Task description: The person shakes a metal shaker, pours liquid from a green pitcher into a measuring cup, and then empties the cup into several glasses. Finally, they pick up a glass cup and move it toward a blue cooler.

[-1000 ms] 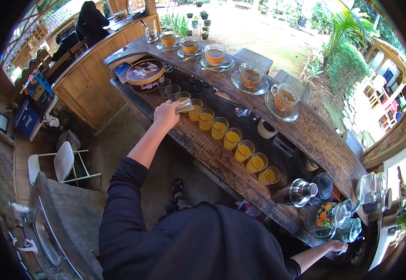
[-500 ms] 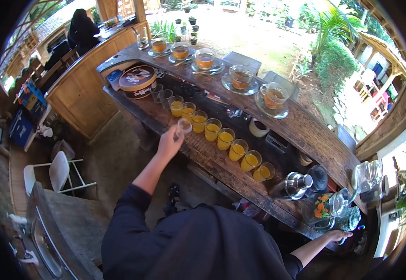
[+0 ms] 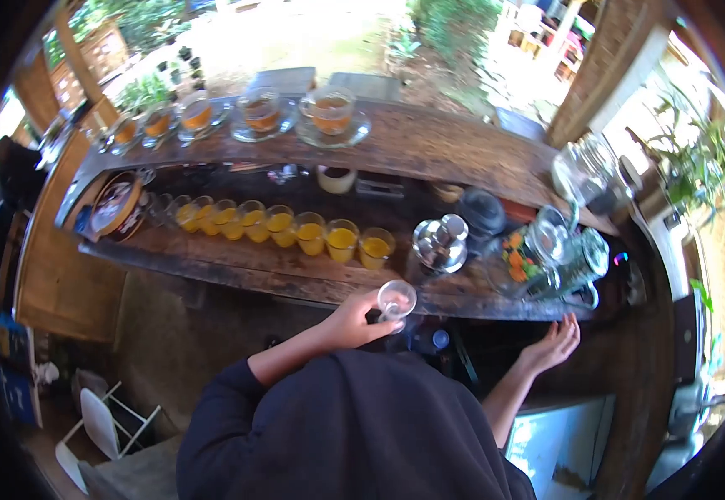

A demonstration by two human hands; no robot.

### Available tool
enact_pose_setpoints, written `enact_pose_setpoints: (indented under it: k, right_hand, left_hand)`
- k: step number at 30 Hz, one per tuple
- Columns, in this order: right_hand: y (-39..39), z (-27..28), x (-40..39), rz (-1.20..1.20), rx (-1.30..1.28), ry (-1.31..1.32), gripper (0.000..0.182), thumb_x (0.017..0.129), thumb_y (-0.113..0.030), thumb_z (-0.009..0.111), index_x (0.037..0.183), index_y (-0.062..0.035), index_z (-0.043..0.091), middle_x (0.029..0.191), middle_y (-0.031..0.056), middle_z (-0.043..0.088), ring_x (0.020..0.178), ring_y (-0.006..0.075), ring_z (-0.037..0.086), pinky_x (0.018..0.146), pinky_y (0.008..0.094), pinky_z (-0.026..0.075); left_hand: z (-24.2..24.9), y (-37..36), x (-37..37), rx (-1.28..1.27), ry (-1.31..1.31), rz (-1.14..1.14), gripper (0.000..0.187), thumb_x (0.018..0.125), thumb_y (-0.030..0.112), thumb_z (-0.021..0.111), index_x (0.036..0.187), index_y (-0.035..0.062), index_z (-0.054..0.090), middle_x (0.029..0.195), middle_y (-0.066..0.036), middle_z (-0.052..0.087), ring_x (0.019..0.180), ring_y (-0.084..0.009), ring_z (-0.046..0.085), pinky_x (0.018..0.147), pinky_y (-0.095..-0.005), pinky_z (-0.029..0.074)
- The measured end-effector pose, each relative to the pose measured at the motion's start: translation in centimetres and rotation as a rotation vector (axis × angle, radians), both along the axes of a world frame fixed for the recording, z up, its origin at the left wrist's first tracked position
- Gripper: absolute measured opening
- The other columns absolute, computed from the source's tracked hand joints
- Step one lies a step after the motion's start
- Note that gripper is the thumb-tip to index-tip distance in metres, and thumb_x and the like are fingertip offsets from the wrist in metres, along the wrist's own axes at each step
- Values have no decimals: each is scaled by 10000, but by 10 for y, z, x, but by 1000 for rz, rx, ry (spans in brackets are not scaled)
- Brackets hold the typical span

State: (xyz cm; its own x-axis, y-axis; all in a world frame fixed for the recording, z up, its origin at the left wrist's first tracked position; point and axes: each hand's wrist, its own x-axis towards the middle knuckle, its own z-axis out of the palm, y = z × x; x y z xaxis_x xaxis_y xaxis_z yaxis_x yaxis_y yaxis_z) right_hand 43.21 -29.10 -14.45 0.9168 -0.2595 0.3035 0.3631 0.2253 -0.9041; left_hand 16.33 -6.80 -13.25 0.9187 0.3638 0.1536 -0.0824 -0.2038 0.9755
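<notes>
My left hand (image 3: 352,321) grips a small clear cup (image 3: 396,298) in front of the counter edge; it looks empty. Below the handle of a glass pitcher (image 3: 575,257), my right hand (image 3: 552,343) is held up with its fingers apart and nothing in them. Along the lower wooden counter (image 3: 296,279) runs a row of several glasses of yellow-orange drink (image 3: 342,242). To the right of that row stands a shiny metal shaker (image 3: 440,247). Orange flowers (image 3: 515,257) show at a glass vessel beside the pitcher.
Several glass cups of amber drink (image 3: 331,117) rest on saucers along the raised shelf (image 3: 429,137). A round tub (image 3: 118,204) sits at the far left, glass jars (image 3: 583,171) at the right. A dark rounded container (image 3: 481,212) is behind the shaker. A white chair (image 3: 100,423) stands lower left.
My view has turned right. My left hand has carried the small cup rightward from beside the drink row to the counter's front. My right hand has come away from the pitcher.
</notes>
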Motion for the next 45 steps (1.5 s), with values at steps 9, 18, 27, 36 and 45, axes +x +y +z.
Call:
enact_pose_setpoints:
  k: [9, 18, 27, 36, 45]
  right_hand:
    - [28, 13, -79, 988, -585, -178, 477, 633, -178, 782, 1031, -16, 575, 1004, 117, 561, 974, 211, 544, 832, 316, 425]
    - [-46, -16, -11, 531, -69, 91, 411, 809, -10, 617, 1182, -3, 444, 1118, 142, 540, 1000, 200, 562, 855, 296, 462]
    - [-21, -70, 68, 363, -389, 101, 409, 846, -27, 582, 1221, -4, 421, 1053, 115, 559, 963, 159, 564, 822, 248, 440]
    - [-9, -123, 90, 299, -553, -146, 267, 847, -16, 560, 1092, 30, 465, 1006, 99, 559, 930, 166, 545, 852, 287, 430]
    - [-18, -120, 45, -38, -745, -380, 342, 885, -76, 534, 1193, 53, 460, 1148, 178, 545, 1014, 234, 558, 889, 324, 457]
  left_hand:
    - [-9, -50, 91, 19, -86, -294, 371, 778, 88, 651, 1130, 52, 539, 1069, -107, 618, 988, -235, 597, 845, -340, 444]
    - [-30, -31, 73, -134, 89, -276, 502, 824, 157, 596, 1285, 49, 425, 1371, -115, 373, 1270, -252, 352, 1016, -388, 322]
    - [-59, 9, -18, -512, 146, -85, 403, 866, 114, 513, 1253, 18, 456, 1281, -103, 476, 1102, -223, 518, 938, -348, 391]
    - [-58, 8, -44, -564, -96, 67, 432, 867, 22, 474, 1292, 33, 397, 1260, -133, 476, 1040, -207, 540, 908, -326, 407]
    - [-58, 30, -104, -588, -177, 196, 333, 874, 25, 474, 1207, 9, 472, 1080, -132, 575, 961, -191, 560, 879, -327, 430]
